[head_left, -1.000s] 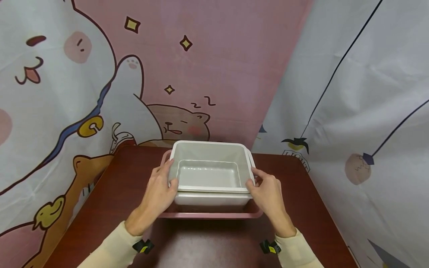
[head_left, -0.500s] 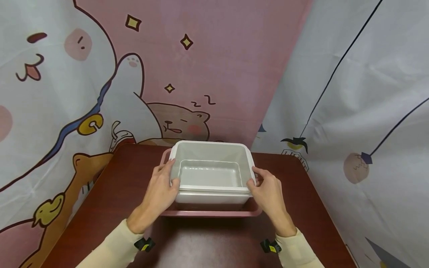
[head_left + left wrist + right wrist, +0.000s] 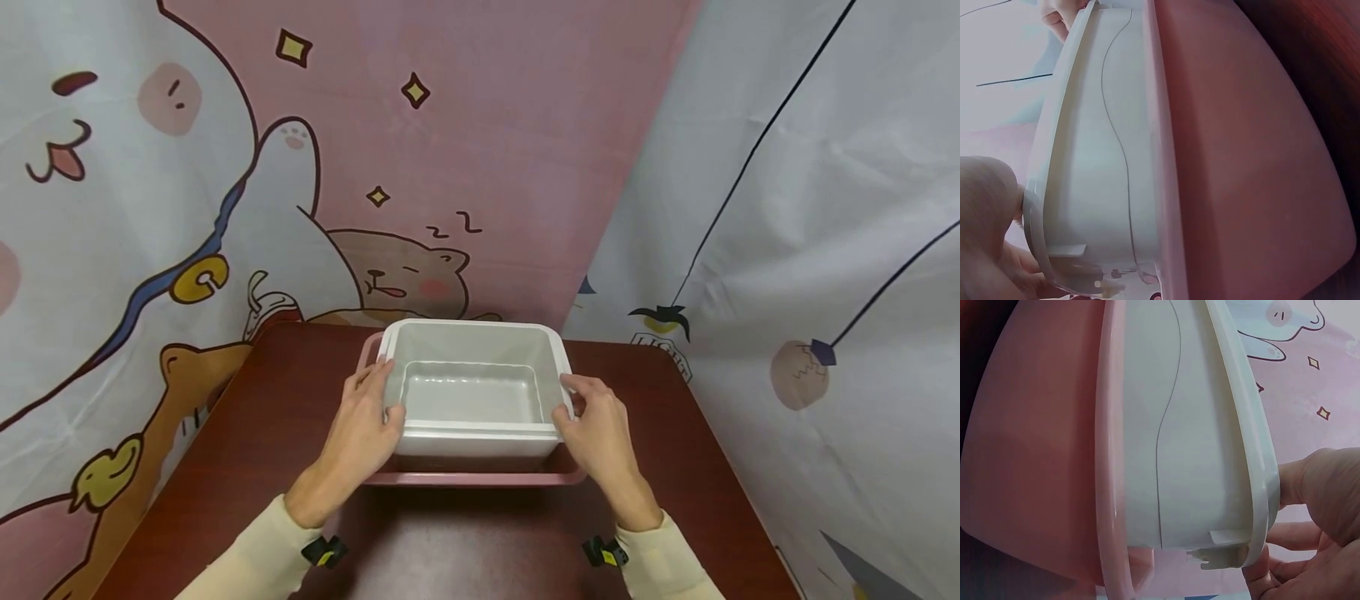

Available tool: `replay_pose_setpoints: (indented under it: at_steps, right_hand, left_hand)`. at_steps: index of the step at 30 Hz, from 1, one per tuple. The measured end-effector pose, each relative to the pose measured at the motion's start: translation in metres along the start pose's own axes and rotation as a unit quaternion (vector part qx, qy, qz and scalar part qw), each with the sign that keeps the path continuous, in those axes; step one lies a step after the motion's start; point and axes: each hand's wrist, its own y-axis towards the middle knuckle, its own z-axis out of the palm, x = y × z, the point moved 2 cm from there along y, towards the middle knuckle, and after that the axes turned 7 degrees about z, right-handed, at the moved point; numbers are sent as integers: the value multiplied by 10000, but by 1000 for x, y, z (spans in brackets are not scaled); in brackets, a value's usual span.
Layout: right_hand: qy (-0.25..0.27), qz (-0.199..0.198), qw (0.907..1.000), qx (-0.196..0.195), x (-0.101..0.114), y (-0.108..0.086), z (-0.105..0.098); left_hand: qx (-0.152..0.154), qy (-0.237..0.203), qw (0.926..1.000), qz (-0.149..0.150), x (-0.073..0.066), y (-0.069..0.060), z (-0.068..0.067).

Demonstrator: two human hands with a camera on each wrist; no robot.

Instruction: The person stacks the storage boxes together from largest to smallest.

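Note:
A light-grey rectangular plastic bin (image 3: 468, 398) sits inside a larger pink plastic bin (image 3: 472, 479), its rim standing well above the pink one. My left hand (image 3: 360, 429) grips the grey rim at its left side, thumb near the front corner. On the opposite side my right hand (image 3: 600, 425) pinches the rim between thumb and fingers. Both wrist views show the grey wall rising out of the pink bin, a thin wavy line along it. The left thumb and fingers (image 3: 1025, 269) meet the rim. The grey bin's underside is hidden.
The pink bin stands on a dark red-brown tabletop (image 3: 712, 500). Behind it hangs a printed cartoon backdrop (image 3: 510, 167), and a pale sheet (image 3: 825, 250) closes off the right side. Dark straps (image 3: 324, 552) sit at the wrists.
The grey bin has shifted slightly right and its far edge sits a little lower. A second pale rim that showed at its right is now nearly covered. Both hands keep their hold.

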Motion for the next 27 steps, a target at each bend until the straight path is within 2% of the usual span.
replay_pose_setpoints:
  at_steps: [11, 17, 22, 27]
  right_hand:
    - [40, -104, 9999, -83, 0, -4, 0]
    - [174, -150, 9995, -235, -2, -7, 1]
    - [256, -154, 9992, -282, -4, -10, 2]
    - [330, -318, 9979, -450, -7, -11, 1]
  left_hand:
    - [34, 111, 9999, 118, 2, -5, -1]
    - [33, 72, 9994, 327, 7, -9, -2]
    - [145, -67, 9994, 315, 12, -13, -7]
    - [85, -60, 9990, 432, 19, -15, -12]
